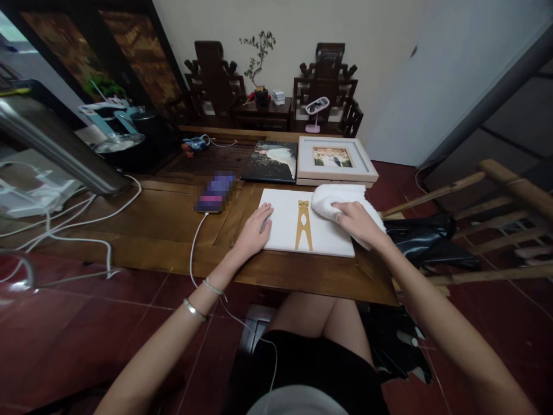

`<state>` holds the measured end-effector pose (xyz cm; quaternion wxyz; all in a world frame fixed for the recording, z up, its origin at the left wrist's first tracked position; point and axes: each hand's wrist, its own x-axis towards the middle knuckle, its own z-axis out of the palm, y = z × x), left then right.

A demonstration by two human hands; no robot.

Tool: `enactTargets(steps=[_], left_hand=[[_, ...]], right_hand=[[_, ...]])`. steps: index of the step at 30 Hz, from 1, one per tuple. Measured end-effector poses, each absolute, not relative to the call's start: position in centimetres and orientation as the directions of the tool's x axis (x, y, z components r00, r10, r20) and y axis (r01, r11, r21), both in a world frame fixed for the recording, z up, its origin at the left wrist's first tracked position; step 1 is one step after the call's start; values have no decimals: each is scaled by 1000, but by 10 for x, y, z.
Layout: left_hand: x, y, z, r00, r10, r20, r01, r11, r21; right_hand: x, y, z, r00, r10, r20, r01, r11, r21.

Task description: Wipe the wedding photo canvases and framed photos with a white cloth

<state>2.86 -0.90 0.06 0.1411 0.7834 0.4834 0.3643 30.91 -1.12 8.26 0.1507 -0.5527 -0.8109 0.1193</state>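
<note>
A flat white board lies on the wooden table in front of me. On its middle is a yellow, cat-shaped piece with long split legs and an oval hole. My left hand rests on the board's left edge, fingers stretched out and holding nothing. Under my right hand is a bunched white towel, gripped and pressed onto the board's upper right corner. The towel spills past the board's right edge and hides that corner.
Behind the board lie a dark photo panel and a framed photo. A phone with a white cable sits to the left. Further left are a metal cylinder and cords. A wooden chair stands at the right.
</note>
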Motion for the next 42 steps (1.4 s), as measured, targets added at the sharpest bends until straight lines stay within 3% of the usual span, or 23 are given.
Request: enactTargets(steps=[4, 8, 17, 24, 30, 37, 42], left_hand=[[29, -9, 1, 266, 861, 433, 659, -490, 570], [30, -9, 1, 260, 860, 439, 659, -490, 571], [29, -10, 1, 263, 857, 443, 654, -496, 571], [29, -9, 0, 261, 860, 438, 645, -493, 583], [29, -8, 0, 269, 855, 443, 644, -502, 577], [31, -11, 3, 253, 865, 434, 653, -483, 583], [31, -10, 2, 253, 864, 436, 648, -486, 587]], right_hand=[[311, -59, 89, -450, 893, 20, 845, 433, -313], [318, -82, 95, -504, 863, -35, 816, 463, -347], [318, -16, 91, -459, 886, 63, 786, 438, -437], [313, 18, 80, -383, 909, 166, 832, 418, -365], [306, -25, 82, -432, 896, 104, 850, 443, -285], [319, -88, 90, -578, 816, -1, 756, 535, -377], [327, -76, 87, -541, 840, 46, 761, 512, -398]])
